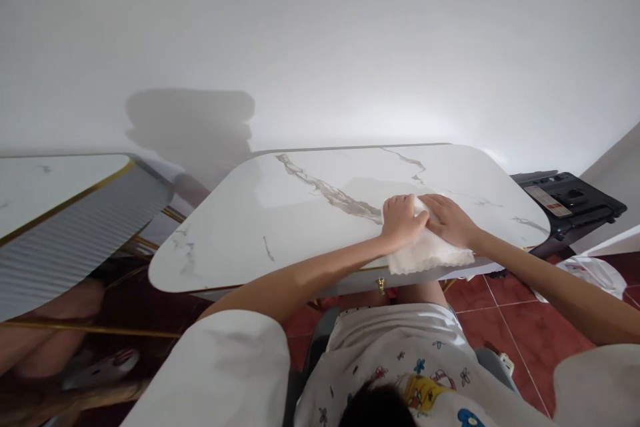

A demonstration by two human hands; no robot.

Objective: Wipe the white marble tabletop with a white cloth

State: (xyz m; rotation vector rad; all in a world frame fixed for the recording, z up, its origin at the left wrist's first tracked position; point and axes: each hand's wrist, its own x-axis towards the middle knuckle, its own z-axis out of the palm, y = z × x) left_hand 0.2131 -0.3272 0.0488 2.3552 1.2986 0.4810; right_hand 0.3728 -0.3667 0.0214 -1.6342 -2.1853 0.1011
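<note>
A thin white wipe [431,255] with a wavy edge lies bunched on the marble-patterned tabletop [300,227], near its front edge, and partly hangs over it. My left hand [401,223] is closed on the left side of the wipe, its fingers curled. Beside it, my right hand [449,219] grips the wipe's right side, with the fingers bent over it near my left thumb. Part of the wipe is hidden beneath both hands.
Behind the tabletop rises a white wall [320,47]. At the left stands another marble-topped table [65,180] with a ribbed grey side. A black case [575,200] sits at the right. A clear plastic bag [595,277] lies on the red tiled floor [515,320]. A gold drawer knob [381,285] faces me.
</note>
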